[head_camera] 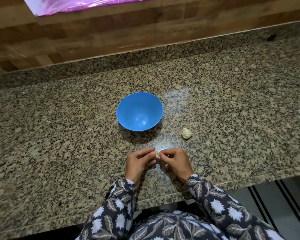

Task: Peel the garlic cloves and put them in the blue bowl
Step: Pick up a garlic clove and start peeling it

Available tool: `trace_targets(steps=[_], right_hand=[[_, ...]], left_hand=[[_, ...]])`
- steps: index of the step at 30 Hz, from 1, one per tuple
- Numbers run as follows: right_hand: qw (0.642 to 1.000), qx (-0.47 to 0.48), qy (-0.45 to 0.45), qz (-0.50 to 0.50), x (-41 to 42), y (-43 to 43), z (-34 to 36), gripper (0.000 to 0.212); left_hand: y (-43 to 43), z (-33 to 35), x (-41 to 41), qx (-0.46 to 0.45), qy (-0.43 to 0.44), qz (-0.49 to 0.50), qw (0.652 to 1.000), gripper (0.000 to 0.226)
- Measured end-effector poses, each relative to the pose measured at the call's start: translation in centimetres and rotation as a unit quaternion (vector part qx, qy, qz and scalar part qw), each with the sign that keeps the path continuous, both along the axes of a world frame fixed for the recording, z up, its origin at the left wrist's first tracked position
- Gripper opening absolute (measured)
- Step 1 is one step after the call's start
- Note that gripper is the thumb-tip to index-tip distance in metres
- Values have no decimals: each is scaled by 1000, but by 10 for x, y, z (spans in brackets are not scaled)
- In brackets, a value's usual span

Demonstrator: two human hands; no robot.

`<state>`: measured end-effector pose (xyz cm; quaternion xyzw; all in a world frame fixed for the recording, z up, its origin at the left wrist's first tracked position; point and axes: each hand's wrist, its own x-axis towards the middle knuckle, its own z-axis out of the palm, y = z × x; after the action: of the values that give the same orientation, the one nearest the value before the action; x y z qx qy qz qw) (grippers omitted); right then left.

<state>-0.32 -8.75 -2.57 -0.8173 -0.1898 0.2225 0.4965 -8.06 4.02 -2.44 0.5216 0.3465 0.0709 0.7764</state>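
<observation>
Since peeling is done just inside near edge, granite countertop (59, 118) carries everything within short reach.
- Blue bowl (119, 108): centre of countertop, upright, no clove visible inside; just beyond hands, presumably for short drop.
- Left hand (139, 163), right hand (175, 161): meeting above near edge, fingers curled tight.
- Garlic cluster (186, 133): right of bowl, apart from it, awaiting turn.
- Garlic clove (157, 155): pinched between fingertips of both hands; likely left steadies, right picks skin. Peel progress: cannot tell.
</observation>
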Motion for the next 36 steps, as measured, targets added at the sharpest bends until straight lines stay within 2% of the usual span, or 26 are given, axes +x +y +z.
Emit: trace_targets(steps=[2,5,7,9,15,21,25,28,31,36], right_hand=[[994,39,97,-32,-1,2,1,10],[947,105,290,-87,-4,5,6,14],[925,118,348,-100,-4,5,10,13],[918,131,363,-92,-5,4,13,9],[939,127,312,-77,-8,4,19,15],[917,130,356,-126,-7,3,19,11],[932,124,323,-107,-8,6,21,9],[938,130,308,-95,-9,6,23,14],[916,158,347,-124,-10,5,23,17],[838,214,466,-185,-8,3,20,10]], left_hand=[[0,1,0,-7,-4,7,1000,20],[-2,3,0,3,-8,11,1000,17],[-3,3,0,20,-10,14,1000,18],[-3,3,0,42,-9,12,999,18],[-5,5,1,144,14,-7,989,17],[-10,9,0,205,-6,-14,979,17],[-12,10,-3,259,-20,-21,965,20],[-10,10,-3,260,-26,-21,965,23],[-10,9,-5,265,-26,-24,964,23],[-5,5,-11,262,-19,16,965,19]])
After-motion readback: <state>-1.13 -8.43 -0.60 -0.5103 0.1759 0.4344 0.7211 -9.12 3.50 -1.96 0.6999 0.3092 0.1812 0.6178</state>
